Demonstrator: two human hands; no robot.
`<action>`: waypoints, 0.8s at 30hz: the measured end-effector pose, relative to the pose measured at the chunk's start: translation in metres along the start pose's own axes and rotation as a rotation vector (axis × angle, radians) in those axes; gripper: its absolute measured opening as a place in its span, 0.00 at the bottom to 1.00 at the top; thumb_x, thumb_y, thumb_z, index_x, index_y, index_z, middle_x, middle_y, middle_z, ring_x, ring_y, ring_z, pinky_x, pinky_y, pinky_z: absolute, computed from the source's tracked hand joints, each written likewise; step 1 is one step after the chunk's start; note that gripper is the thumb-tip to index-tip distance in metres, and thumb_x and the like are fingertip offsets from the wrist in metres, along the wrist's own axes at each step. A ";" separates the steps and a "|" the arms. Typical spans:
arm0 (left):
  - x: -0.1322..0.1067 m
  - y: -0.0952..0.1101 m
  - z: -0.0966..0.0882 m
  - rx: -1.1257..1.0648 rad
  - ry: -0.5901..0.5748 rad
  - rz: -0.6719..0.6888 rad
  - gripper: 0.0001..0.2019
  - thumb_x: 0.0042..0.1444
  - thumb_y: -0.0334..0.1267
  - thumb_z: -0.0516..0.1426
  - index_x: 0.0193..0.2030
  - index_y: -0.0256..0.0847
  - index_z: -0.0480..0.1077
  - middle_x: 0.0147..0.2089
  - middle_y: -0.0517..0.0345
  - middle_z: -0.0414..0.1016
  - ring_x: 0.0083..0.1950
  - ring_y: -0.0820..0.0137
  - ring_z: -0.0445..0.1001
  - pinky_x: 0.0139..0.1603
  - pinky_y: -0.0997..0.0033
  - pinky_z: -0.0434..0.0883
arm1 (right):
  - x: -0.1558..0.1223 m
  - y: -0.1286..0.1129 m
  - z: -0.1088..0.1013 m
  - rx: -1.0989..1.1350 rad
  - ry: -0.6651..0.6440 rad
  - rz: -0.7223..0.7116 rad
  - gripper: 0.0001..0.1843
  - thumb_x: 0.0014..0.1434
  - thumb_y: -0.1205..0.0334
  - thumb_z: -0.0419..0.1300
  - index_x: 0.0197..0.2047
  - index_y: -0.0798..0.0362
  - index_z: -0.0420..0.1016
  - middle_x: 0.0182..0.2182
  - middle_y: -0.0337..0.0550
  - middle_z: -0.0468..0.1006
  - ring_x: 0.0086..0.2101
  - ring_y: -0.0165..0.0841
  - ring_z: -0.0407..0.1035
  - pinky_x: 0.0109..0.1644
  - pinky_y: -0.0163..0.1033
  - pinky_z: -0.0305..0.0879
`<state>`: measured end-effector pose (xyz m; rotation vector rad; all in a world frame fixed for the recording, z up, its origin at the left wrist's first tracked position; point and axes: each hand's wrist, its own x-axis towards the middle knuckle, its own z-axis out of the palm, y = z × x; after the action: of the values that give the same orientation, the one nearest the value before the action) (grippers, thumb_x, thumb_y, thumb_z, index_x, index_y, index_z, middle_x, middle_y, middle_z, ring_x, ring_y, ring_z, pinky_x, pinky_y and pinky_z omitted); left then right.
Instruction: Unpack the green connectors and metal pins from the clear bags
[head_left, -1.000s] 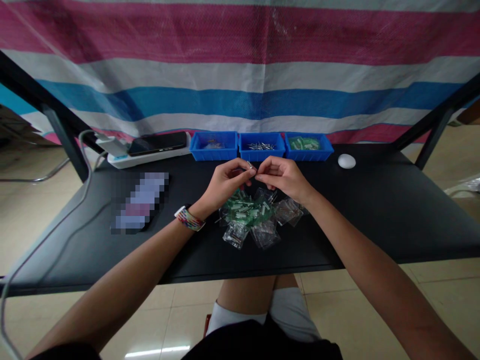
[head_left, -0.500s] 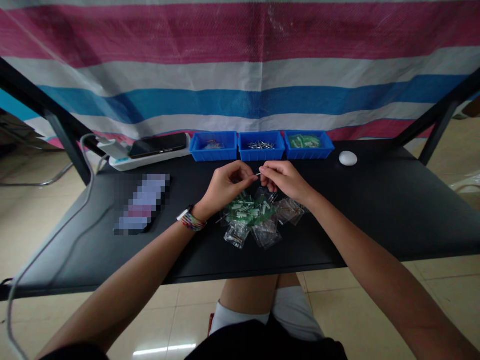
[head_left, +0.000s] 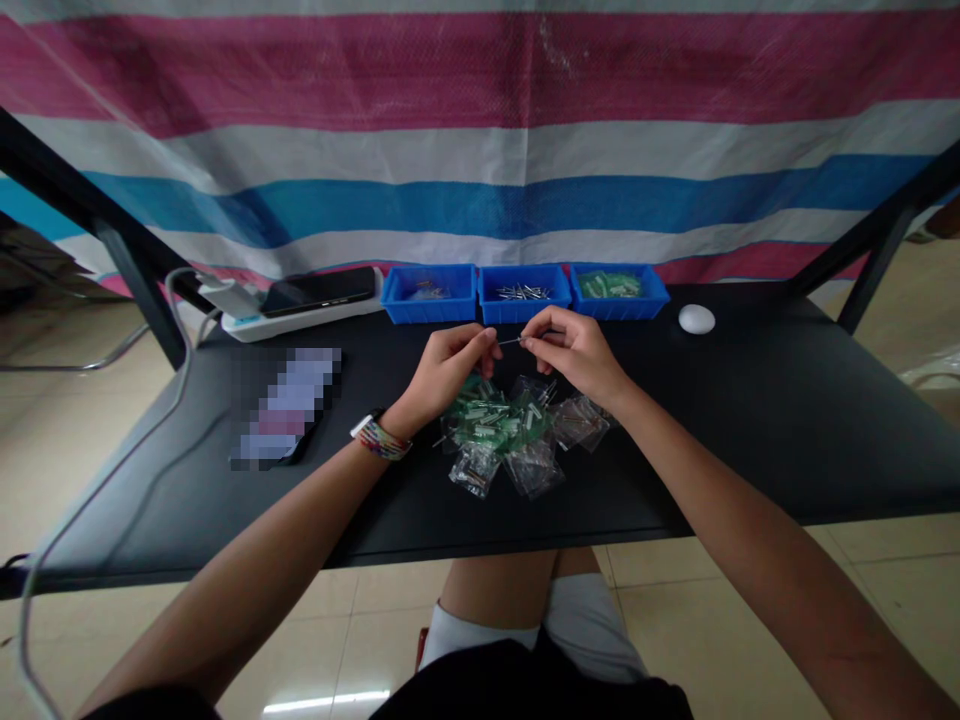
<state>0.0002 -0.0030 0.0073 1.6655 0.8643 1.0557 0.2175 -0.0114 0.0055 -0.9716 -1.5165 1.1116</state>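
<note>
A thin silvery metal pin (head_left: pixel 510 341) spans the gap between my hands, just in front of the middle bin. The fingertips of my left hand (head_left: pixel 463 362) pinch its left end. At its right end, the thumb and forefinger of my right hand (head_left: pixel 564 345) are closed on it. Below the hands lies a pile of small green packets (head_left: pixel 495 420) with pale pieces inside. Clear plastic bags (head_left: pixel 534 468) surround the pile, some with small brownish or metal parts in them.
Along the back stand blue bins: left (head_left: pixel 429 308) with a few small parts, middle (head_left: pixel 525 308) with silvery pins, right (head_left: pixel 620 302) with green packets. A white egg-shaped object (head_left: pixel 697 319) sits right. At left are a power strip (head_left: pixel 300 322), a phone (head_left: pixel 319 291) and a blurred-out device (head_left: pixel 289 408).
My hands have moved slightly apart, and more of the pin shows between them. My left fingers have turned, with the thumb now higher. The packets and bins stay where they were.
</note>
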 end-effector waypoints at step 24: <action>0.002 -0.006 0.002 -0.019 0.117 0.069 0.09 0.56 0.38 0.70 0.37 0.40 0.75 0.22 0.69 0.61 0.22 0.77 0.60 0.26 0.74 0.55 | 0.000 -0.004 0.001 0.034 -0.116 0.184 0.18 0.62 0.47 0.66 0.32 0.53 0.76 0.27 0.41 0.79 0.22 0.28 0.70 0.25 0.33 0.66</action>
<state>0.0023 0.0004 0.0016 1.6407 0.8741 1.2152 0.2164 -0.0127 0.0094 -1.0553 -1.5185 1.3401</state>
